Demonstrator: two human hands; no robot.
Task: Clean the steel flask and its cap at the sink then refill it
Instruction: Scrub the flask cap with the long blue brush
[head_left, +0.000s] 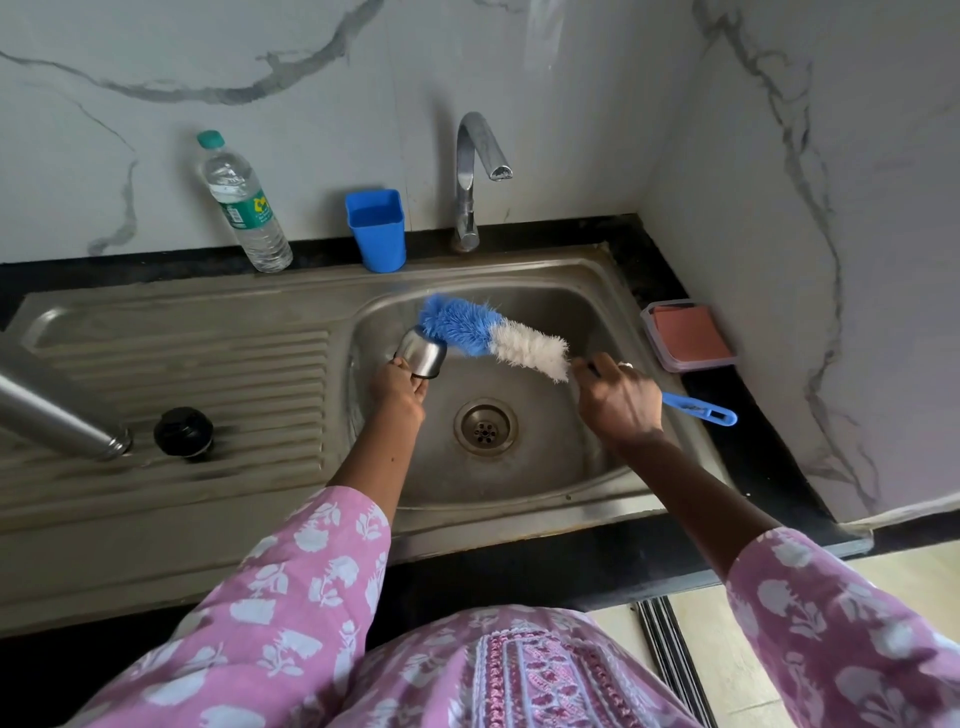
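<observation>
left hand (397, 387) gripping steel cap (423, 353) over sink (519, 512), right hand (618, 402) gripping brush (491, 338)

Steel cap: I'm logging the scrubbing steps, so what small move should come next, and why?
Probably push the blue end of the brush into the steel cap and twist: the right hand grips the brush, the left hand holds the cap, and that end only touches its mouth.

The person wears a pink tunic (415, 675) printed with white flowers, an embroidered panel (524, 675) in front, matching sleeves (291, 587) beside this panel, and a ring (626, 365).
</observation>
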